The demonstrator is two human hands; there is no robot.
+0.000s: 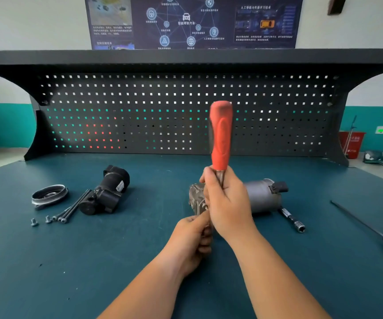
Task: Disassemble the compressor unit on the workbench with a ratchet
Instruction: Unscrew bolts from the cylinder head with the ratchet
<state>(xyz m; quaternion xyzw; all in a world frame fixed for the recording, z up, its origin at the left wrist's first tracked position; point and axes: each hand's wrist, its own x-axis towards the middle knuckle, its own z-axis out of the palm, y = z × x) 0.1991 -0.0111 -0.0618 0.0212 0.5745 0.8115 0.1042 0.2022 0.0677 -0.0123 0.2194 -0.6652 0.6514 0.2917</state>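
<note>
The grey compressor unit (260, 195) lies on its side mid-bench, its metal head end at the left partly hidden by my hands. My right hand (227, 201) grips the metal shaft of the ratchet just below its red handle (221, 134), which stands nearly upright. My left hand (191, 238) pinches the ratchet's lower head end in front of the compressor head; the socket itself is hidden by my fingers.
A black removed housing (106, 192), a round cover (48, 195), long bolts (74, 207) and short screws (40, 221) lie at the left. A socket extension (293, 219) rests right of the compressor. A yellow-handled screwdriver (370, 229) lies far right. The pegboard (185, 116) backs the bench.
</note>
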